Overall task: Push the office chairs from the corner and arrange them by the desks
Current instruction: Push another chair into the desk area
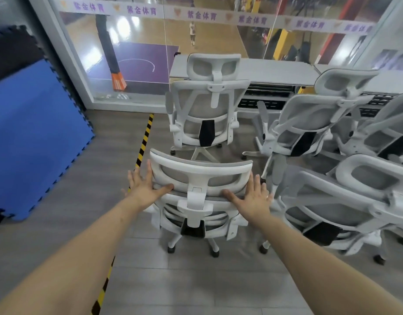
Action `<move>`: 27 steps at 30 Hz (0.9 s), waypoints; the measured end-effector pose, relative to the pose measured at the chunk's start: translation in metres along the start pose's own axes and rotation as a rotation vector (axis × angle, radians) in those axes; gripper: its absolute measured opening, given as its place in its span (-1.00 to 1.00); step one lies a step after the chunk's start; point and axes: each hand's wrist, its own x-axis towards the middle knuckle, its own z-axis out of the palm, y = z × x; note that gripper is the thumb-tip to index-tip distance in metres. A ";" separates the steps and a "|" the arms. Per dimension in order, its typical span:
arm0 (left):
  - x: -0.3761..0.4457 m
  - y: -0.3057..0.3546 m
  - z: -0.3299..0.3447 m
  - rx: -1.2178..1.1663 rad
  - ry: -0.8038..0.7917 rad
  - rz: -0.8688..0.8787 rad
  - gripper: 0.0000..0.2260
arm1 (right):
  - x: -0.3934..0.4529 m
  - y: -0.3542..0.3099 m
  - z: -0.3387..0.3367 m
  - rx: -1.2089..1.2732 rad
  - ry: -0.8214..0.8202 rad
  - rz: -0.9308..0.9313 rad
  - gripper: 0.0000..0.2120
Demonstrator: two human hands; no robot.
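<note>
Both bare arms reach forward from the bottom of the frame to the nearest office chair, a white-framed mesh chair seen from behind at lower centre. The left hand lies flat against the left edge of its headrest, fingers straight and spread upward, thumb stretched to the right along the lower rim of the headrest. The right hand mirrors it on the right edge, fingers straight and fanned, thumb pointing left along the top of the backrest; neither hand curls round anything. This chair stands on grey wood-look flooring just right of a yellow-and-black hazard tape line that runs diagonally from the centre of the frame to the bottom edge. Directly beyond it, in the middle of the frame, a second office chair faces a grey desk set against a glass wall; the chair's headrest overlaps the desk edge in the view. To the right, a third chair leans at a tilt near the desk, a fourth sits close beside the near chair at lower right, and part of a fifth shows at the right edge. A blue foam mat leans against the wall at the left of the frame. Through the glass, a basketball court with a purple key lies below.
</note>
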 end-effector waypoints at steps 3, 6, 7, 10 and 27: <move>0.011 0.000 -0.005 0.003 -0.013 0.028 0.13 | 0.002 -0.005 0.003 0.004 0.011 0.018 0.22; 0.016 0.002 -0.008 0.008 -0.020 0.042 0.12 | 0.003 -0.008 0.001 -0.009 0.014 0.029 0.21; 0.017 0.002 -0.010 0.017 -0.032 0.038 0.12 | 0.004 -0.010 0.000 -0.018 0.009 0.034 0.21; 0.017 -0.001 -0.014 0.049 -0.095 0.050 0.03 | 0.001 -0.011 -0.006 -0.029 -0.029 0.047 0.15; -0.038 0.062 -0.141 0.242 0.345 0.492 -0.58 | -0.041 -0.057 -0.135 -0.069 0.371 -0.119 -0.70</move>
